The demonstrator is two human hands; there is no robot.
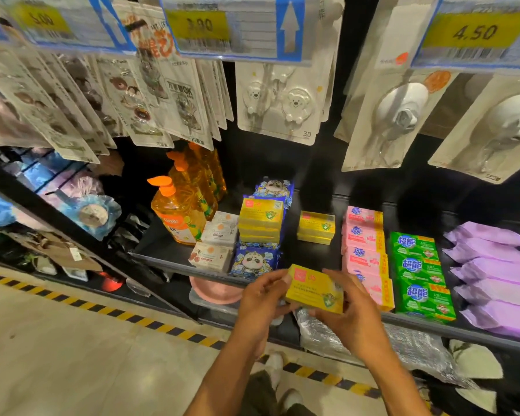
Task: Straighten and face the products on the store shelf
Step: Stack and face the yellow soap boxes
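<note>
A yellow soap box (314,288) is held in front of the black shelf's (309,256) front edge, face up and slightly tilted. My left hand (263,298) grips its left end and my right hand (347,310) grips its right end. Behind it on the shelf stands a short stack of the same yellow boxes (315,227), and a taller stack (261,219) to its left rests on blue panda packs (254,261). Pink soap bars (365,250) and green soap bars (418,274) lie in rows to the right.
Orange pump bottles (182,210) and white soap boxes (215,246) stand at the shelf's left; purple packs (493,274) at the right. Carded hooks (282,103) and price tags (231,28) hang overhead. A lower shelf holds silver packs (327,334). Striped floor tape (102,309) runs below.
</note>
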